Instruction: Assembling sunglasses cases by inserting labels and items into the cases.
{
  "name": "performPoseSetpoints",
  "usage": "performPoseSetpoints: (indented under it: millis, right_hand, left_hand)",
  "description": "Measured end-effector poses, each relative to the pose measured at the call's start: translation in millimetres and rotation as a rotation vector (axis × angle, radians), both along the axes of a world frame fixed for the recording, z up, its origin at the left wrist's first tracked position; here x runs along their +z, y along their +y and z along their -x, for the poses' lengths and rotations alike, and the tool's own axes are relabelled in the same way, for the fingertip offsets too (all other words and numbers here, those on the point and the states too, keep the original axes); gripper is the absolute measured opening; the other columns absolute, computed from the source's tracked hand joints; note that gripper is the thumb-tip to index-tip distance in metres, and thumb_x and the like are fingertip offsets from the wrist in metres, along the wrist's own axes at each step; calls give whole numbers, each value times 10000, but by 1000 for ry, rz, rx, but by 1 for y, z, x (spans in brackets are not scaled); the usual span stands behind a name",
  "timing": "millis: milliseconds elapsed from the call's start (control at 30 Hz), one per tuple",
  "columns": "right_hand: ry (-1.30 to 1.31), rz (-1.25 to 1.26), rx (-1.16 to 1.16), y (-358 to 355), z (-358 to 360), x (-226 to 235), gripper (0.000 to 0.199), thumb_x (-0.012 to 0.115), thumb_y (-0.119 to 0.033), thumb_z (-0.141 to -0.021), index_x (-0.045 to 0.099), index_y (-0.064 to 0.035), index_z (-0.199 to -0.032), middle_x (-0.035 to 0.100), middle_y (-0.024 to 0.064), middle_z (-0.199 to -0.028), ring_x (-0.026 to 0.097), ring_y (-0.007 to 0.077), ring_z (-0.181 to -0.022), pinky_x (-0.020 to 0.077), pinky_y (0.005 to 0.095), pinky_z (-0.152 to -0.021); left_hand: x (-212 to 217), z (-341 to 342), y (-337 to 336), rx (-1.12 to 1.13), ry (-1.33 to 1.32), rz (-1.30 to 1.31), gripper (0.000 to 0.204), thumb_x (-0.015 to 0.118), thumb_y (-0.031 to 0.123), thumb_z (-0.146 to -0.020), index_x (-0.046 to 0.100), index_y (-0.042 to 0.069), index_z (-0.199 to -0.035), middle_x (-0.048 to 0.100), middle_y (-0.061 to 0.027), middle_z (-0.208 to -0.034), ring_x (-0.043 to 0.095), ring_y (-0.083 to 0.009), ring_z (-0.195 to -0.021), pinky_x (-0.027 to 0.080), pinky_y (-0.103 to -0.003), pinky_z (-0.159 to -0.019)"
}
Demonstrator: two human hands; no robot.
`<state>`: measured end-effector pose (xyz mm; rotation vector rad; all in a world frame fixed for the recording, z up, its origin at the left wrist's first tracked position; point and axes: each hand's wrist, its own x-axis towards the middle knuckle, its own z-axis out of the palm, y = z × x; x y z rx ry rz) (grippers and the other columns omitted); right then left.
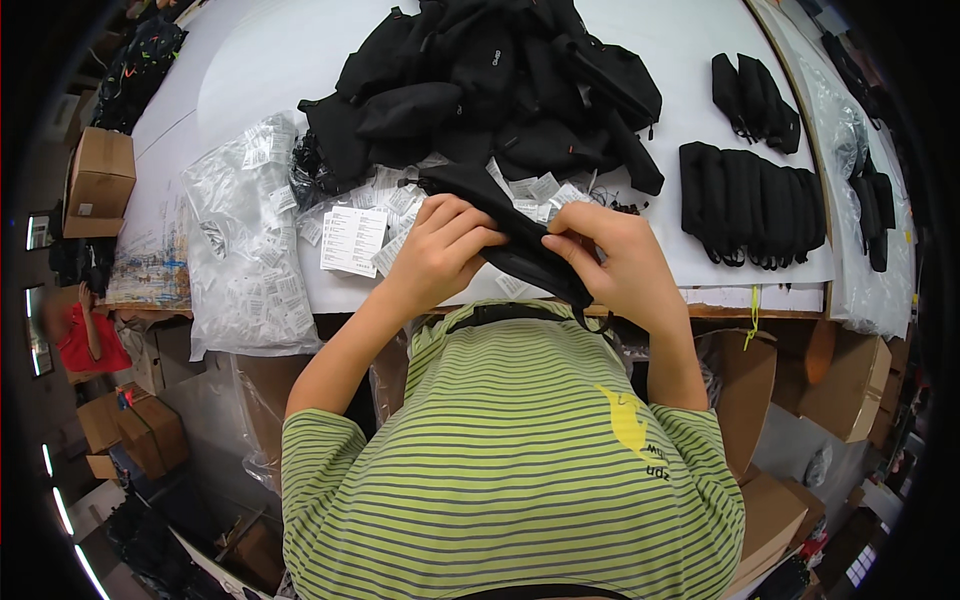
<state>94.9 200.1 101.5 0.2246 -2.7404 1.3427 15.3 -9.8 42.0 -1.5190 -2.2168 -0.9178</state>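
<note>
Both hands grip one black fabric pouch [515,240] held over the near edge of the white table [700,50]. My left hand [440,250] pinches its middle from the left, fingers curled over the cloth. My right hand [615,262] holds its lower right end, thumb and fingers pressed on the fabric. The pouch runs diagonally from upper left to lower right between them. Just beyond lies a heap of black pouches [490,90].
White paper tags [352,240] and clear plastic bags [245,240] lie at the left. Rows of folded black pouches [750,205] sit at the right. Cardboard boxes [100,180] stand left of the table and below its right end [850,385].
</note>
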Motion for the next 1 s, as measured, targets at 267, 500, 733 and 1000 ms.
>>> performPoseSetpoints:
  millis: [267, 500, 733, 1000]
  right_hand:
    - [128, -4, 25, -5, 0, -6, 103, 663, -60, -799, 570, -19, -811, 531, 101, -662, 487, 222, -520, 391, 288, -502]
    - [79, 22, -45, 2, 3, -28, 102, 639, -140, -831, 638, -67, -901, 594, 36, -744, 532, 179, -582, 419, 299, -556]
    - [-607, 368, 446, 47, -24, -78, 535, 641, -234, -865, 469, -107, -1356, 553, 112, -1239, 518, 218, -1152, 406, 333, -983]
    - [-566, 313, 483, 27, -41, -100, 459, 642, -147, -804, 533, -58, -1241, 577, 119, -1191, 547, 239, -1112, 426, 326, -958]
  left_hand:
    - [8, -5, 2, 11, -23, 8, 245, 664, -17, -573, 622, 40, -807, 591, -48, -841, 566, -237, -860, 445, -352, -789]
    - [51, -30, -6, -190, -415, 562, 165, 673, 65, -678, 604, 20, -822, 533, -184, -1246, 473, -353, -1163, 381, -419, -988]
    - [47, -14, -33, -417, -1267, 625, 291, 600, 281, -898, 483, 24, -972, 512, -93, -691, 466, -222, -575, 370, -331, -544]
    - [29, -21, -57, -339, -1472, 486, 285, 615, 278, -894, 477, 32, -936, 451, -42, -658, 402, -133, -605, 345, -284, -553]
